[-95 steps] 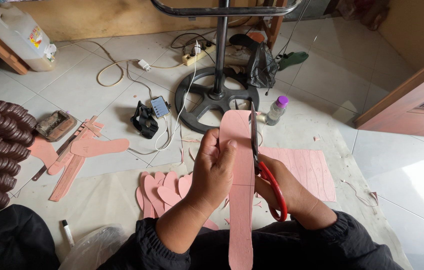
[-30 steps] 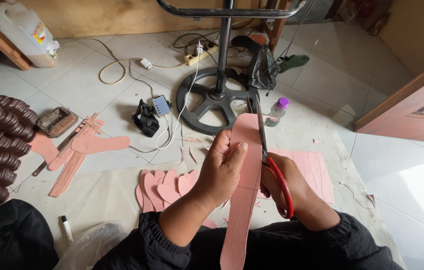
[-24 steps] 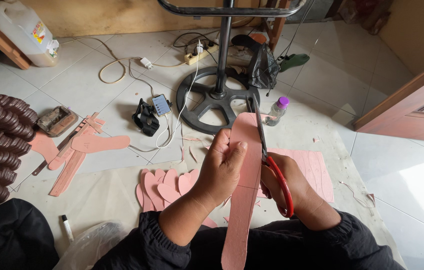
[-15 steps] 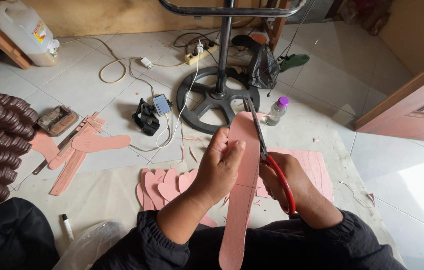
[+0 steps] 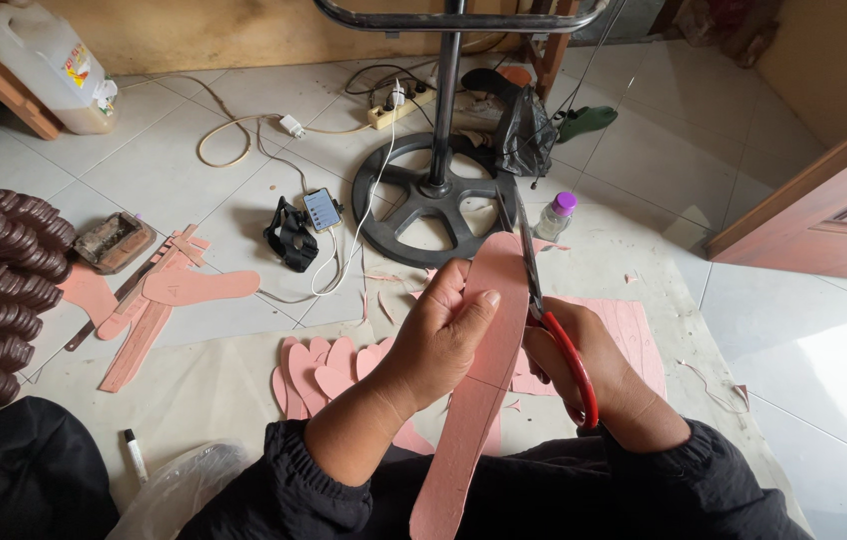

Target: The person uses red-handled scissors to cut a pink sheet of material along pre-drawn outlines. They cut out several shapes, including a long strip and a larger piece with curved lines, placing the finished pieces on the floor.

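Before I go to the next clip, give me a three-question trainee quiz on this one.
1. True or false: the left hand holds the pink strip.
2. The right hand grips: A) a marker B) red-handled scissors C) a bottle.
3. What lies on the floor just left of the left forearm?

Key
1. True.
2. B; the blades run along the strip's right edge.
3. A fan of pink cut-outs, sole-shaped.
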A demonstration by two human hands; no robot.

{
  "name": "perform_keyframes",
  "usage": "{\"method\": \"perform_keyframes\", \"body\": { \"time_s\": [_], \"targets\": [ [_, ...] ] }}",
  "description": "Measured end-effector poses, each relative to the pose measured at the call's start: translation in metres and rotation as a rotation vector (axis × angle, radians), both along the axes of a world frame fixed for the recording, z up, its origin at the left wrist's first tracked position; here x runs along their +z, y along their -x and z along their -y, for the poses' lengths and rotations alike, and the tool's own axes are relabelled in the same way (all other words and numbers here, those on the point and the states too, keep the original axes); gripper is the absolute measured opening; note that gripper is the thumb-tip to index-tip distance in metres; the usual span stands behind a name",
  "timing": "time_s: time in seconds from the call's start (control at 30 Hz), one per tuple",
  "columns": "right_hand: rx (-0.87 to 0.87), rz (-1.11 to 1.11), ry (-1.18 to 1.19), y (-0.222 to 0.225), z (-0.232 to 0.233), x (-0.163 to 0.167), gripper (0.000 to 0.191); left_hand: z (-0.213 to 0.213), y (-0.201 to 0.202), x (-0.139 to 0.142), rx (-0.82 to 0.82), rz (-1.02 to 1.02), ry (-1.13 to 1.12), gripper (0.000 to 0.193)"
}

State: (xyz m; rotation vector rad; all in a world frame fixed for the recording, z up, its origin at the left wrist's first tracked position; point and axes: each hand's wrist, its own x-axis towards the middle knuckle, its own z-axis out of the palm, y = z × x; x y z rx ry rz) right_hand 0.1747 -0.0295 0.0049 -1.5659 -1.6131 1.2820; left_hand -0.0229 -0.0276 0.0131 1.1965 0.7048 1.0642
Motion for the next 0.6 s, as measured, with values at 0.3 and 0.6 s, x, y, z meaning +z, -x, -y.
{"method": "perform_keyframes", "body": {
  "time_s": [0.3,0.6],
  "targets": [
    [-0.002,-0.032,0.01,0.0011,0.0017,0.0001,0.022,-0.0022,-0.0009,-0.0073,0.067,-0.133,-0.033,0.013],
    [-0.034,0.009,0.048,0.0042,0.0025,0.0046,0.022,0.0001,-0.0011,-0.0073,0.054,-0.064,-0.054,0.013]
  ]
}}
